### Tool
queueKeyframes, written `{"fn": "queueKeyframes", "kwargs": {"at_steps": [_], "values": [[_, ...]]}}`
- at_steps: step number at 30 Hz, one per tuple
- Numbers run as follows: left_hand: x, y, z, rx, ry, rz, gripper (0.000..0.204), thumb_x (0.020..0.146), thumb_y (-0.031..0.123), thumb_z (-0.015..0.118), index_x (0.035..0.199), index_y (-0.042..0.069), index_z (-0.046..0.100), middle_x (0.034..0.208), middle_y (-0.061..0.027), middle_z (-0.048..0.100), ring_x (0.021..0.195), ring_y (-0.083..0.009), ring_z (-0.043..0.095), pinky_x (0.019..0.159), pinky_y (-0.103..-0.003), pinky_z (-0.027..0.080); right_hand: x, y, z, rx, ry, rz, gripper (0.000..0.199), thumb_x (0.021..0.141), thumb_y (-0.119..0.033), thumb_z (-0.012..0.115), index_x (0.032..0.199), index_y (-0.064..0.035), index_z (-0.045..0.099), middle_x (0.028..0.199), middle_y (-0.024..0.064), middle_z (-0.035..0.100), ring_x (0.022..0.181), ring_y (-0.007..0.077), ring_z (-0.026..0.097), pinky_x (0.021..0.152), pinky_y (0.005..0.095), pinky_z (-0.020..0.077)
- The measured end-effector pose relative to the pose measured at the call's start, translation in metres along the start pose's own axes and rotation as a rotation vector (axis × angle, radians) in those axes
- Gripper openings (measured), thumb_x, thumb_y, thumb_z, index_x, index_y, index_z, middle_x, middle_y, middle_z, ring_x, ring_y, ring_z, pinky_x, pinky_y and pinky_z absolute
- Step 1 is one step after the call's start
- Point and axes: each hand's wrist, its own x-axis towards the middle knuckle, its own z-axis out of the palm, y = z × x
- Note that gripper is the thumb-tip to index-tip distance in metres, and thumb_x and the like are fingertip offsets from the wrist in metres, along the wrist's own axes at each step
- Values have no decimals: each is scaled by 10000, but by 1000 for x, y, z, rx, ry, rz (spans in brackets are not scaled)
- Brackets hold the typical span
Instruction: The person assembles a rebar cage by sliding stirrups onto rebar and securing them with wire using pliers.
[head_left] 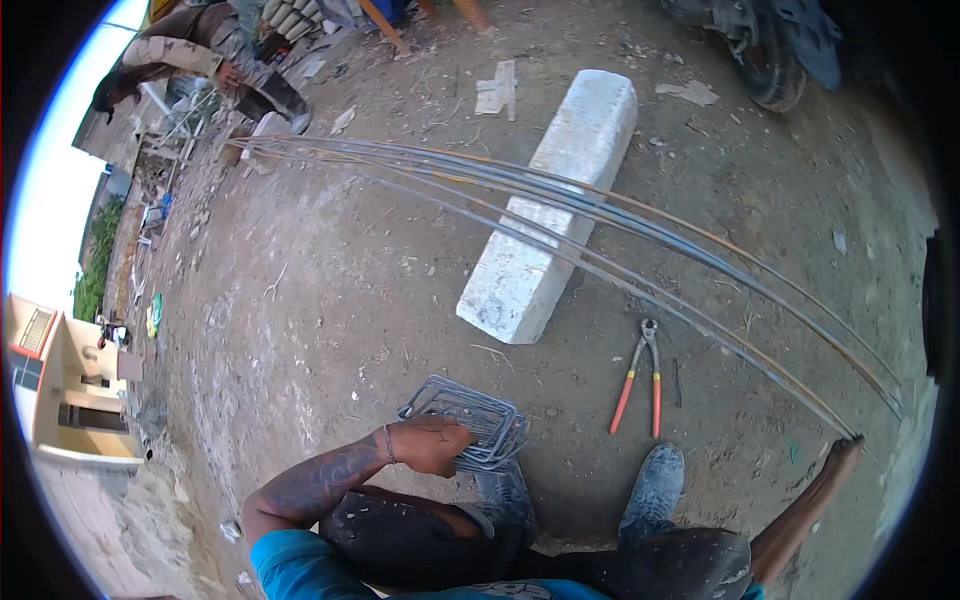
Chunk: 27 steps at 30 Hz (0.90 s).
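My left hand is closed round a bundle of square steel stirrups, held low in front of my left shin. Far out to the right, my right hand is closed at the near end of long steel rebars. These bars run up and left across a long whitish block, and a few are rusty. Their far ends rest near a small block at the upper left. End-cutting nippers with orange-red handles lie on the ground between the block and my right shoe.
Another person bends over at the upper left, beside rubble and stacked bags. A motorbike wheel stands at the upper right. A thin dark rod lies by the nippers. Flat scraps are on the dirt ground beyond the block.
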Motion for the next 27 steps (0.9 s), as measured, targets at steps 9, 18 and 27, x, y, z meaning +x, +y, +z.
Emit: {"fn": "queueKeyframes", "kwargs": {"at_steps": [9, 18, 27], "values": [[-6, 9, 3, -7, 64, 14, 484, 695, 215, 656, 1095, -22, 521, 981, -219, 585, 957, -386, 558, 821, -433, 448, -108, -14, 67, -59, 30, -19, 392, 929, -337, 466, 665, -48, 484, 530, 12, 332, 448, 137, 315, 386, 313, 247], [4, 1, -4, 68, 51, 153, 575, 718, 255, 707, 1174, -35, 512, 963, -216, 604, 900, -369, 585, 780, -410, 461, -286, -23, 165, 456, -348, 217, 218, 951, -301, 494, 826, -124, 467, 688, -13, 418, 531, 82, 380, 472, 241, 313], [44, 46, -33, 143, -27, 99, 511, 673, 244, 734, 1040, -66, 563, 871, -251, 610, 853, -397, 600, 722, -427, 470, -304, -29, 138, 179, -736, 482, 241, 922, -329, 553, 980, -108, 477, 866, 9, 529, 626, 97, 488, 554, 245, 386]]}}
